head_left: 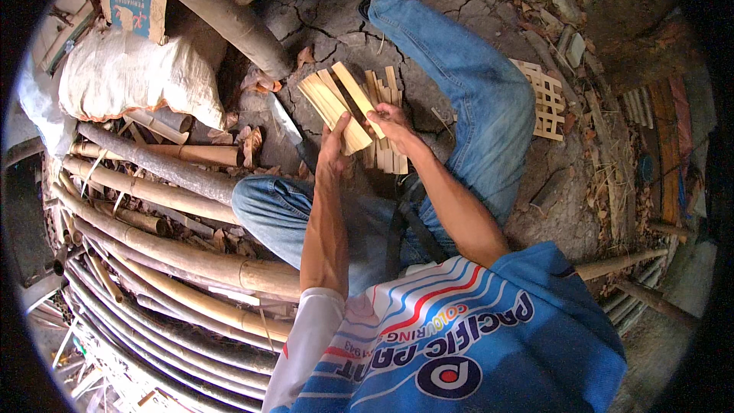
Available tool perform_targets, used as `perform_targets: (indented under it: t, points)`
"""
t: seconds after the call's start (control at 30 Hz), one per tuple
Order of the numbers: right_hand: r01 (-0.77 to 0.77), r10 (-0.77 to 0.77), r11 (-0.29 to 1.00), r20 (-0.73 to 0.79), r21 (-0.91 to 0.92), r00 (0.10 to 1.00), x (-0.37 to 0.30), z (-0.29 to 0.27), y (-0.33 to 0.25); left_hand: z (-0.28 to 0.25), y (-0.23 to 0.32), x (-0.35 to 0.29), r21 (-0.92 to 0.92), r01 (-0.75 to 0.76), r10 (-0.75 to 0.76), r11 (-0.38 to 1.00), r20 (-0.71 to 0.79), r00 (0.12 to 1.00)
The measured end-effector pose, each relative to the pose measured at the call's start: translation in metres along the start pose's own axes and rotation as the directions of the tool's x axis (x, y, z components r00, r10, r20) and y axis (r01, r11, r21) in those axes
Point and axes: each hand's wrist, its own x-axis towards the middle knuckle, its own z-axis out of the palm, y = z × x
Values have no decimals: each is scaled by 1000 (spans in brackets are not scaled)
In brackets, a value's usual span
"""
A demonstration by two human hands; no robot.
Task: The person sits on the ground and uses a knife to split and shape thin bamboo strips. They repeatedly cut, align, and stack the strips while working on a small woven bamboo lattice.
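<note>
My left hand (332, 145) is closed on a fanned bundle of pale bamboo strips (327, 103), held up in front of my lap. In my right hand (389, 124) the fingers pinch a single bamboo strip (351, 95), which stands slightly apart from the bundle on its right. Beneath my hands, more bamboo strips (389, 90) lie in a pile on the ground between my legs, partly hidden by my right hand. A knife (285, 122) with a broad blade rests left of the bundle, its dark handle toward my left knee.
Long bamboo poles (176, 231) line my left side. A stuffed white sack (138, 80) and a cardboard box (131, 4) stand at the far left. A thick pole (214, 11) slants down from above. Right of my bent leg lies a woven bamboo piece (541, 99) on cracked soil.
</note>
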Motion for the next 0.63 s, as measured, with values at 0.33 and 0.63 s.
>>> perform_targets:
  t: [0.33,0.63]
  points:
    - [45,-20,983,-140,176,990,7,4,2,25,23,-23,-75,-47,54,996,95,994]
    - [171,-169,981,30,-90,985,-51,4,-34,39,78,-71,-12,-108,108,994,57,992]
